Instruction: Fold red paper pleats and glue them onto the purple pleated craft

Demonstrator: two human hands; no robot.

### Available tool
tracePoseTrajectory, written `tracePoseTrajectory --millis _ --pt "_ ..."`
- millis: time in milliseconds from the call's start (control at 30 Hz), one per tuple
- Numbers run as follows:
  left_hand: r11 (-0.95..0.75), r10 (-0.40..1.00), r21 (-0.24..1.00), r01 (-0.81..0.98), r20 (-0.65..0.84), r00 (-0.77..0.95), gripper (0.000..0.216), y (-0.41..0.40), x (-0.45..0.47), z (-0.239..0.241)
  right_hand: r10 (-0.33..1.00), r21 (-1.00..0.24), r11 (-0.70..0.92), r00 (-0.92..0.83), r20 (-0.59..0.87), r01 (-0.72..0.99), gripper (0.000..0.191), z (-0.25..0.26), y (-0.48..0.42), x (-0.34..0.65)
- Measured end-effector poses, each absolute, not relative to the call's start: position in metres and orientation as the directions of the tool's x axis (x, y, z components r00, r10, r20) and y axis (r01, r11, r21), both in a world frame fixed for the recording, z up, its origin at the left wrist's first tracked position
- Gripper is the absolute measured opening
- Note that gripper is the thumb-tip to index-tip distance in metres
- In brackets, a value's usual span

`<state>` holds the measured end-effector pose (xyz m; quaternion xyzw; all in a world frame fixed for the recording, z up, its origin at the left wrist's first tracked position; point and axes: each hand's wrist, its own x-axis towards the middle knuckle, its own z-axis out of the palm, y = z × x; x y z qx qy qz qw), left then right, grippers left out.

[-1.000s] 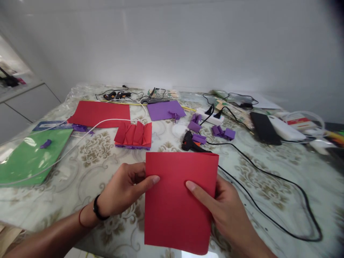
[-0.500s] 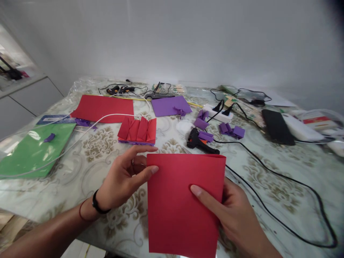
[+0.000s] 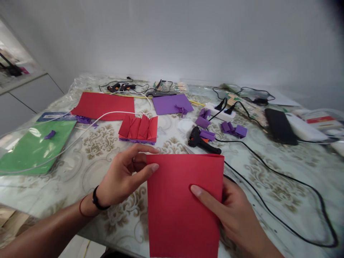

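Note:
A folded sheet of red paper (image 3: 180, 208) is held up in front of me, its fold along the right side. My right hand (image 3: 231, 211) grips it from the right, thumb flat on the front and fingers hidden behind. At the upper left corner, my left hand (image 3: 131, 172) pinches the edge between thumb and fingers. Just beyond lies a small stack of pleated red paper pieces (image 3: 138, 128) with purple beneath. A black glue gun (image 3: 202, 141) rests on the table behind the sheet's top right, close to folded purple paper pieces (image 3: 233, 129).
Red paper (image 3: 107, 105) and purple paper (image 3: 172, 104) lie at the back. A green paper pack (image 3: 37, 147) is at left. On the right are a white power strip (image 3: 220, 113), a black phone-like slab (image 3: 281, 127) and a looping black cord (image 3: 319, 200).
The red sheet sits slightly lower in view, with both hands keeping their hold. The table scene has shifted slightly as my head moved.

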<state>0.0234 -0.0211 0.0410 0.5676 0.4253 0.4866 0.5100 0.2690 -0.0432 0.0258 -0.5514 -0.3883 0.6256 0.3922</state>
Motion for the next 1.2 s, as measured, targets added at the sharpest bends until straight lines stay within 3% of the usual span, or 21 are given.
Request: tracePoseTrajectory --millis 667,800,1200 --pt "-0.111 0.979 0.989 0.097 0.092 0.182 0.016 -0.02 0.022 0.041 0.913 -0.913 -0.407 -0.052 -0.405 -0.038 0.042 0.03 -0.044 0.266" --pt "-0.1 0.975 0.985 0.142 0.068 0.211 0.024 -0.018 0.022 0.041 0.912 -0.917 -0.398 -0.12 -0.391 -0.031 0.043 0.028 -0.044 0.265" --pt "-0.263 0.944 0.896 0.358 0.163 0.286 0.027 -0.02 0.018 0.045 0.949 -0.957 -0.286 -0.151 -0.276 -0.054 0.037 0.028 -0.033 0.276"
